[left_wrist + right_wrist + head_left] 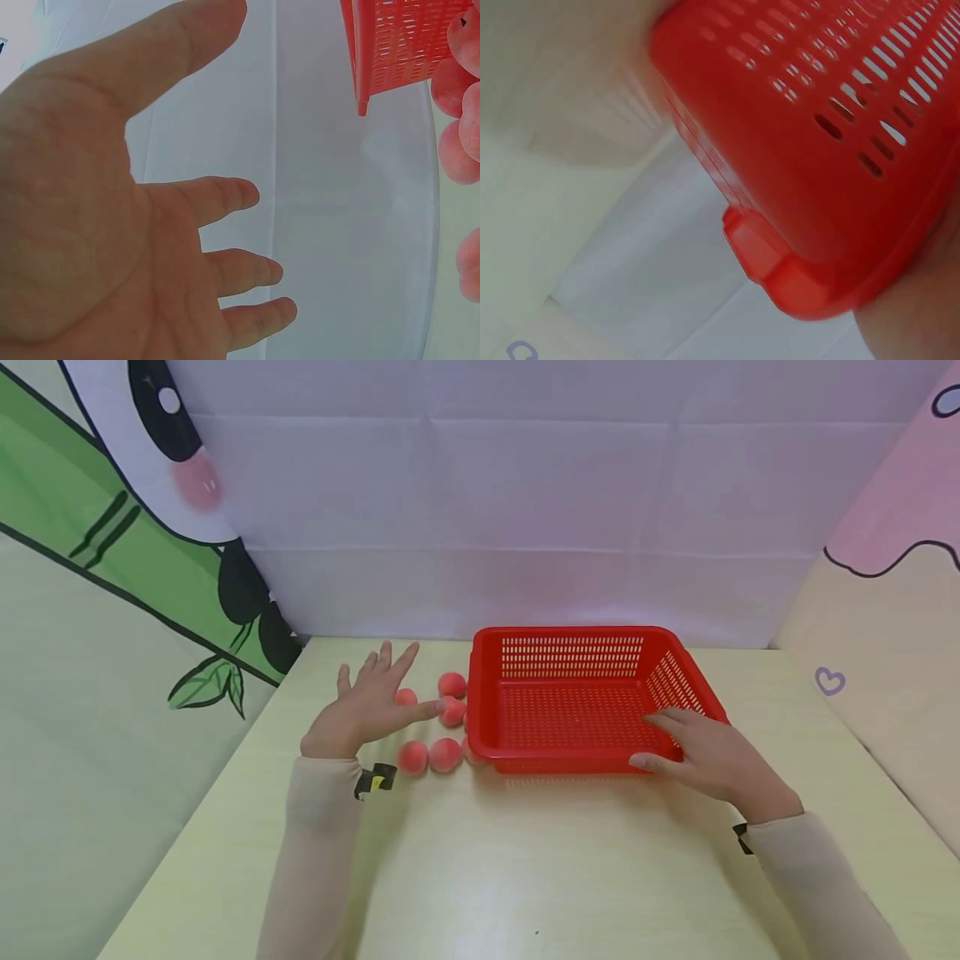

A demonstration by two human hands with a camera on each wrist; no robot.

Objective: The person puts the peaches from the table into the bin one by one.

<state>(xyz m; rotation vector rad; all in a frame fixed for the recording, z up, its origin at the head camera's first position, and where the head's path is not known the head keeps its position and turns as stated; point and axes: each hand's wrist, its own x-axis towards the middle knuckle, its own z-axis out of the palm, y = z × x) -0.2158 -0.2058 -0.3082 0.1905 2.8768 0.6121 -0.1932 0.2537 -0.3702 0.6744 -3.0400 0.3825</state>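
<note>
A red plastic basket [573, 760] with slotted walls stands on the table, and no contents show inside it. My right hand [708, 758] holds its front right corner, fingers over the inside and thumb at the front rim. In the right wrist view the basket wall [780, 150] fills much of the frame and hides most of that hand. My left hand [367, 706] is raised with fingers spread, holding nothing. Several peaches [446, 755] lie behind and beside it, against the basket's left side. The left wrist view shows the palm [82, 225] apart from the peaches [457, 150].
The pale table [525, 877] reaches back to a plain light cloth wall [525, 510]. Printed cloth walls flank it, green with leaves [210, 681] on the left and pink and cream [885, 627] on the right.
</note>
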